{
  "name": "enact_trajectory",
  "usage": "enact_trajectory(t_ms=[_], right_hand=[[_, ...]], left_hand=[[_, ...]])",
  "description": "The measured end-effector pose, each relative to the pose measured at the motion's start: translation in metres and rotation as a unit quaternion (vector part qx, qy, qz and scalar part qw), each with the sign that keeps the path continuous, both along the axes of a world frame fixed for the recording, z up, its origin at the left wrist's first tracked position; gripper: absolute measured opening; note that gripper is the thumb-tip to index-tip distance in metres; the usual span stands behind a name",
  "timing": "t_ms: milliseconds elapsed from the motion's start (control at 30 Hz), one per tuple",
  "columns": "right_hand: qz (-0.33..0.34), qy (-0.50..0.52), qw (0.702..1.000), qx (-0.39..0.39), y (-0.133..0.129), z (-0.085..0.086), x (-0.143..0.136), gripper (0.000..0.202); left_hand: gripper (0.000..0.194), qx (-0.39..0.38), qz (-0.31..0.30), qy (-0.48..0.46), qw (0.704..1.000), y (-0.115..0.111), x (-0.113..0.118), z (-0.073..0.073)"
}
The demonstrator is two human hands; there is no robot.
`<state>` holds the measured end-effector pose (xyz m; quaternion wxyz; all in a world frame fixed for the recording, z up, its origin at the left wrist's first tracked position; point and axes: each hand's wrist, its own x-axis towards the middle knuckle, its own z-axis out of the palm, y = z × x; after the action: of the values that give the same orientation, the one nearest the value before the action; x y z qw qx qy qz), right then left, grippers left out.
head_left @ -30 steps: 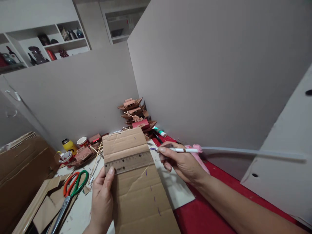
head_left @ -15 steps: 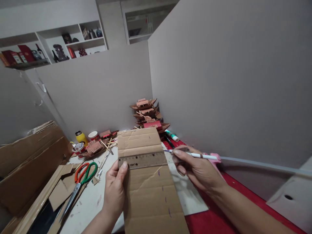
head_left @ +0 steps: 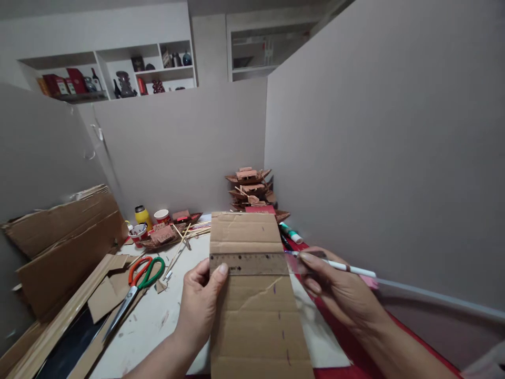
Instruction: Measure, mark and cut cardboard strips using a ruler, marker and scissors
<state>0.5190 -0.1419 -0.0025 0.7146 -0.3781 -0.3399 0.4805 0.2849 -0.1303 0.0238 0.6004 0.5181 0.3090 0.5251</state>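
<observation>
Over the last second the view turns left and levels, while cardboard strip (head_left: 248, 329), ruler (head_left: 252, 264) and pen (head_left: 357, 270) keep nearly the same arrangement relative to each other. Strip is held at the near side of the bench (head_left: 152, 323), running from the bottom of the view toward the far edge; contact with the bench below cannot be told. Clear ruler lies crosswise over it, overhanging the strip's right edge.

Left hand (head_left: 200, 302): fingers closed on the strip's left edge, thumb pressed on the ruler's end. Right hand (head_left: 339, 295): fingers pinched around the pen, tip at the strip's right edge by the ruler's upper side; whether they also grip the ruler, cannot tell.

Purple marks (head_left: 283, 334) look unchanged, five visible, four nearer than the ruler and one beyond. Judgement: measuring is at a steady-alignment stage, no fresh mark apparent. Scissors (head_left: 134, 289) lie toward the bench's left edge, as before.
</observation>
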Motion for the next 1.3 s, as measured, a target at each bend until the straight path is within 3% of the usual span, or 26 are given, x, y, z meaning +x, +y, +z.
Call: enact_trajectory(t_ms=[733, 1067, 1300], right_hand=[[-0.007, 0.01, 0.999, -0.038, 0.0016, 0.0017, -0.0036, 0.036], [0.023, 0.011, 1.0, -0.004, 0.0041, -0.0008, 0.0025, 0.03], [0.01, 0.052, 0.998, 0.035, 0.004, 0.0082, 0.0054, 0.03]], left_hand=[[0.027, -0.015, -0.011, -0.057, 0.998, -0.007, -0.0006, 0.0031], [0.036, -0.06, 0.025, -0.006, 0.998, -0.0044, 0.0022, 0.0036], [0.043, -0.035, 0.041, 0.039, 0.998, -0.001, 0.0005, 0.0036]])
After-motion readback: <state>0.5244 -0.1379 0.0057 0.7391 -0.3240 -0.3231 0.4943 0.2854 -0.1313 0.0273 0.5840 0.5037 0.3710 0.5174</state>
